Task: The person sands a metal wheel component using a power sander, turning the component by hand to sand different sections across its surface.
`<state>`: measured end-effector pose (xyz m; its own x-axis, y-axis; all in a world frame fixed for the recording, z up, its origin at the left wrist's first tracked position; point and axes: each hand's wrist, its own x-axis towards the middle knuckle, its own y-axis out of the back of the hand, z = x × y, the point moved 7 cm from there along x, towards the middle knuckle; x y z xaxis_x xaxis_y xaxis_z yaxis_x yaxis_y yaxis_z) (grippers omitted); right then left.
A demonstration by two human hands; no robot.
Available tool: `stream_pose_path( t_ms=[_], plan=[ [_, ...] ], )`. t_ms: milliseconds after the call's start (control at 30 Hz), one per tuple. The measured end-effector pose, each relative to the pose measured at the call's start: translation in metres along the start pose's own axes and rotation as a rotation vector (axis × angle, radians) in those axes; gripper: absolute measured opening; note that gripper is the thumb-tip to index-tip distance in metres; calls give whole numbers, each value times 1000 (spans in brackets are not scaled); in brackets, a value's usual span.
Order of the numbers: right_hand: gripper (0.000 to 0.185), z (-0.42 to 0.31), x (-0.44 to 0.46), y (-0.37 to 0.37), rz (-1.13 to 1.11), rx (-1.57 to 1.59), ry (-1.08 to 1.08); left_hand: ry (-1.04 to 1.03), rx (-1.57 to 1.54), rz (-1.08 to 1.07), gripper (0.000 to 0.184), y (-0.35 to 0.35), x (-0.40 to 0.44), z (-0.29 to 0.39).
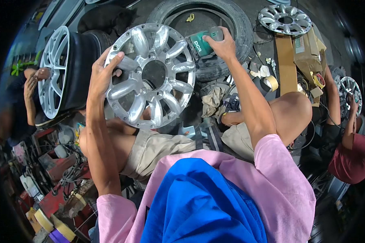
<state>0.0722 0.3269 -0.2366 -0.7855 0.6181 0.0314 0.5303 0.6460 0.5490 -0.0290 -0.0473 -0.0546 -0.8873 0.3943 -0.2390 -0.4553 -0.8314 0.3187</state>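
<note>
Left hand (103, 73) has a shiny silver rim (138, 81) by its left edge, fingers clamped on it: thumb on the front face, the rest hooked round behind and showing a bit through the gap between spokes. Rim's held up at a tilt above the lap, face to the camera. Right hand (224, 44) has a green DCA tool (199, 43), fingers wrapped round the paler end. Tool sits right by the upper right edge of the rim, but I can't tell if they're touching.

Behind all that there's a tire (244, 36) flat on the ground, with some rags (213, 100) nearer the legs and a roll of tape (272, 83) off to the right. Further up on the right, a second rim (299, 20) lies by a beat-up box (308, 48).

Over on the left, a big wheel (52, 73) stands on edge with somebody's hand (43, 73) at its face. Far right, a person in a red shirt (353, 160) has a hand on another rim.
</note>
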Motion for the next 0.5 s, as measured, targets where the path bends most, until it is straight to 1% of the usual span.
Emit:
stream_pose_path(
  t_ms=[67, 200, 267, 300, 367, 400, 467, 500],
  plan=[
    [83, -2, -3, 4, 135, 19, 51, 7, 0, -8, 52, 0, 1, 1],
    [83, -2, -3, 9, 139, 103, -13, 0, -8, -13, 52, -3, 5, 5],
    [81, 0, 1, 4, 111, 199, 16, -11, -31, -11, 44, -1, 8, 3],
    [81, -2, 0, 3, 108, 201, 15, -8, -29, -9, 44, 0, 9, 4],
    [77, 4, -3, -7, -13, 319, -117, 18, -19, 1, 44, -1, 11, 4],
    [77, 3, -6, -8, -15, 315, -122, 23, -21, -1, 44, 0, 13, 2],
    [73, -17, -11, -8, 38, 314, 73, 41, 9, -13, 53, 4, 18, -1],
    [69, -28, -16, -5, 55, 262, 160, 50, 32, 0, 53, 4, 19, -1]
  ],
)
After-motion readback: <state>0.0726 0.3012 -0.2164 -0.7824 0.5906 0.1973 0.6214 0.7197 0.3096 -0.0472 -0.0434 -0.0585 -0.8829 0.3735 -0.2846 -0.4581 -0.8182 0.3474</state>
